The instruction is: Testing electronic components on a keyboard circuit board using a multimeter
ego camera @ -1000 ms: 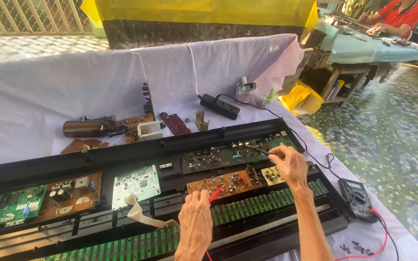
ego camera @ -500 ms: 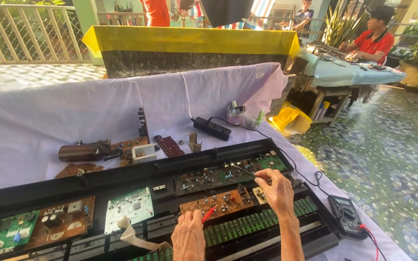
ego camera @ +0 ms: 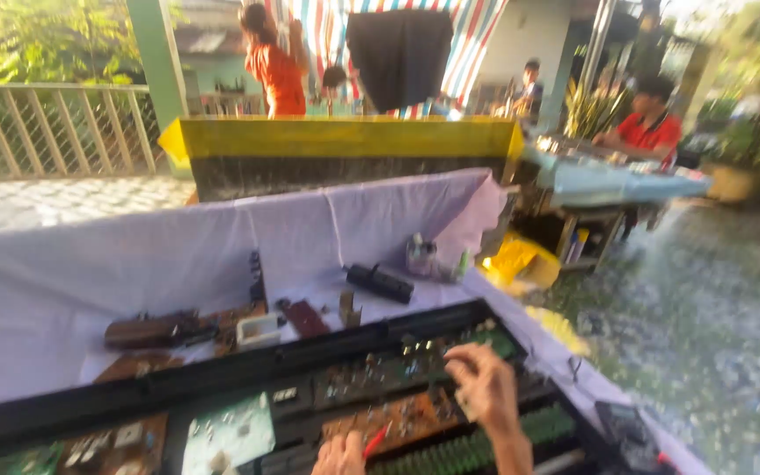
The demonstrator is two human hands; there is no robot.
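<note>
The view has tipped upward: the opened keyboard (ego camera: 327, 396) now fills only the bottom of the frame, and the yellow barrier (ego camera: 345, 141) and people behind it have come into sight. The left hand (ego camera: 340, 455) has slid nearly out at the lower edge, the red probe (ego camera: 375, 442) still beside it. The right hand (ego camera: 484, 387) has stayed over the circuit boards, now blurred.

One head-worn view, seemingly tilted forward, looks close over the opened keyboard (ego camera: 310, 396) toward the yard.

circuit boards (ego camera: 398, 418) in open case (ego camera: 222, 374), on table (ego camera: 63, 290)
</note>
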